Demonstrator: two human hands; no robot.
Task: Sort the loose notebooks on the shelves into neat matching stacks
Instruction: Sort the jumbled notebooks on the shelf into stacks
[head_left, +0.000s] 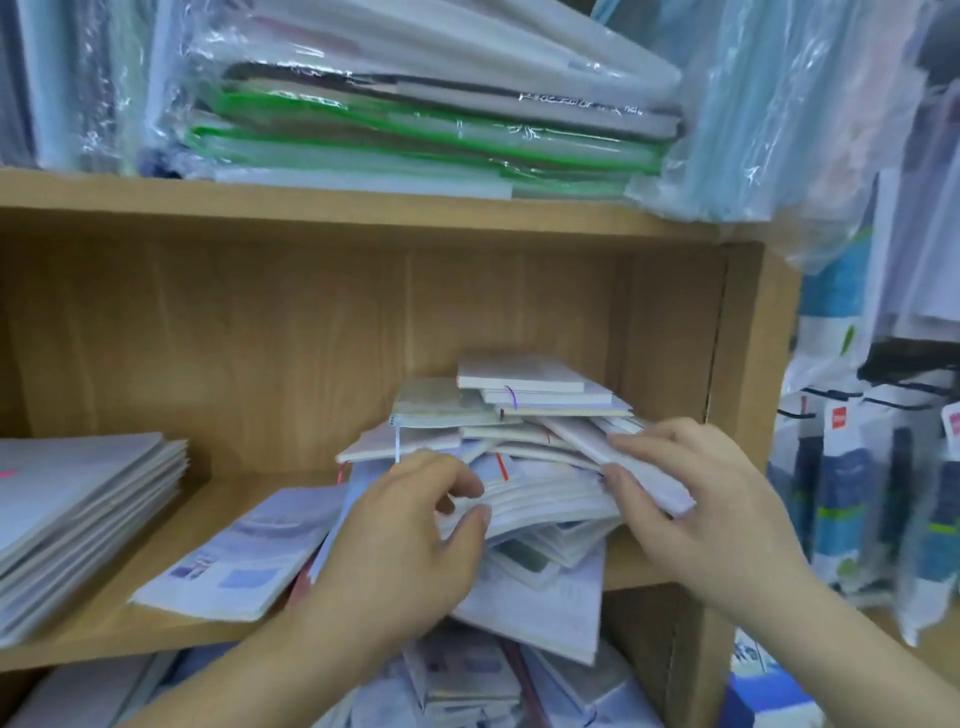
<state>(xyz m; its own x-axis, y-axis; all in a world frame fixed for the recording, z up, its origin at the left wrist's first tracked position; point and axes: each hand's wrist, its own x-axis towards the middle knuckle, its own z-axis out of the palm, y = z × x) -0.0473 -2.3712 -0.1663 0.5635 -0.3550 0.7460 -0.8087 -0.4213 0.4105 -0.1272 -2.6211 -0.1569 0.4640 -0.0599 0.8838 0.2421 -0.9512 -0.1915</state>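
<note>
I split the messy white paper notebook pile (519, 431).
My right hand (696, 499) grips a thin white notebook (649, 478); my left hand (410, 535), beside that grip, pinches the pile, likely to steady it.

left hand (410, 525): fingers curled round page edges in the pile of notebooks (519, 410) | right hand (691, 499): pinches a tilted white notebook (582, 441) at the pile's right side | pile: untidy, on the wooden shelf (130, 623) | neat stack (78, 493): far left | plastic-wrapped folders (415, 130): on the board above
</note>
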